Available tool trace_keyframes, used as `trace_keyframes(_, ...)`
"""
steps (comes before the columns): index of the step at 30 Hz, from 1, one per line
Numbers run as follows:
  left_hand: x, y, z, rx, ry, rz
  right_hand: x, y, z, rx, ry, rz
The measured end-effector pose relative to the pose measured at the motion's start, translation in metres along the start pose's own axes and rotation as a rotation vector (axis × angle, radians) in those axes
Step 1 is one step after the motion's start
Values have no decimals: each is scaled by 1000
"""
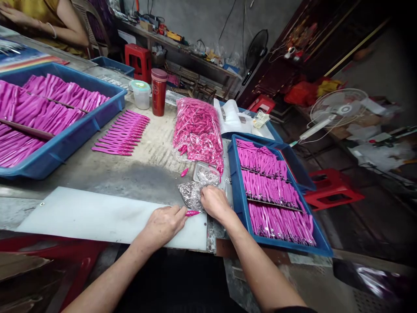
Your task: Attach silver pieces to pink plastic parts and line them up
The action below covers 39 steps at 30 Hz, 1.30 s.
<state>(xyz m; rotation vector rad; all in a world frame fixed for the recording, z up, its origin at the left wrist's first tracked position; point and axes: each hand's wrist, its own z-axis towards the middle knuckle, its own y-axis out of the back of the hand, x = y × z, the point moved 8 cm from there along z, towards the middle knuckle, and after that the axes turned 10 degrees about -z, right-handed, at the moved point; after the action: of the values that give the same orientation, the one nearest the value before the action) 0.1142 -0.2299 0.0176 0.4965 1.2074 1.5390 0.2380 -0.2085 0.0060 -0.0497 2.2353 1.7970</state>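
Note:
My left hand point(165, 224) is closed on a small glossy pink tapered piece point(193, 213), whose pointed end sticks out to the right over the white board point(94, 215). Just to its right, my right hand point(215, 202) has its fingers bent at the edge of a pile of small silver metal parts point(188, 193) in clear plastic. Its fingertips are partly hidden, so what they grip does not show. Behind the hand sits a small clear container point(197, 168) with more silver parts. One loose pink piece point(184, 172) lies nearby, in front of a clear bag of pink pieces point(198, 130).
Long pink strips lie in a row point(122, 134) on the table. Blue trays of pink strips stand left point(81, 130) and right point(239, 191). A red tumbler point(158, 95) and lidded tub point(141, 98) are farther back. Another person's arm point(70, 26) is at upper left.

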Motion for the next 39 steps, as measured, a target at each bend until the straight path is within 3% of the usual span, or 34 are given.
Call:
trace_keyframes(8, -1, 1, -1, -14, -1, -29, -9, 3, -5, -60, 4, 105)
trace_keyframes(14, 0, 1, 0, 12, 18, -14, -17, 24, -23, -251, -19, 482)
trace_keyframes(20, 0, -2, -1, 31, 23, -23, 7, 26, -50, -316, 80, 794)
trace_keyframes(31, 3, -3, -2, 48, 69, -86, 28, 15, -66, -505, 160, 682)
trace_keyframes(39, 5, -6, -3, 87, 97, -109, 30, 15, -67, -522, 176, 602)
